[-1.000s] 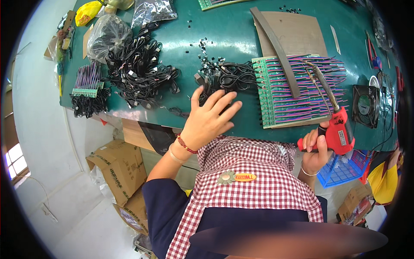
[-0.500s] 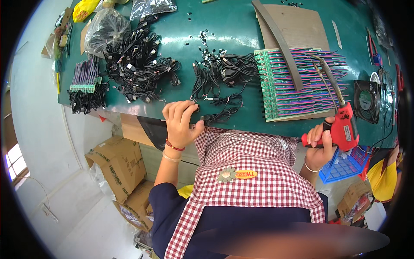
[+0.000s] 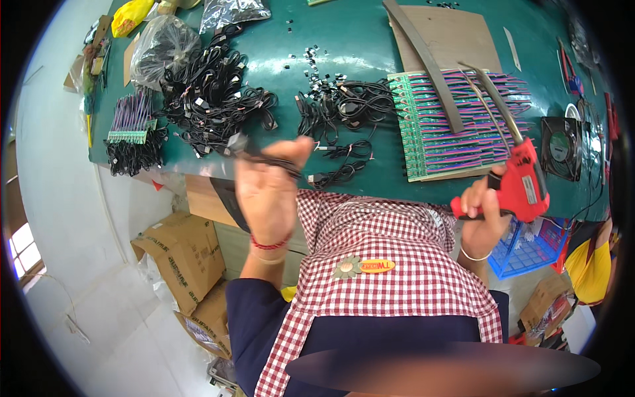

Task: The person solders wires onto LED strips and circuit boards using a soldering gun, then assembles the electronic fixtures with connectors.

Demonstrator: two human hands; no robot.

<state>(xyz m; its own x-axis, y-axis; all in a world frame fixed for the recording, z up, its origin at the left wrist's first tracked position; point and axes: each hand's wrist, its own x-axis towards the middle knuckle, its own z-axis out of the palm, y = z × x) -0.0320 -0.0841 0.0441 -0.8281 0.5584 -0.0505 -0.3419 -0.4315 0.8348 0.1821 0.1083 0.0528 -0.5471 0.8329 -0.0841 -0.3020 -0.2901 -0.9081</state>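
Left hand pinches a blurred black cable; right hand grips a red soldering gun.

cable heap left of circuit boards

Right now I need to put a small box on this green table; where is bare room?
Bare green table lies between the black cable heap and the brown cardboard sheet. Crowded: the striped ribbon-wire panel, small cable bundle.
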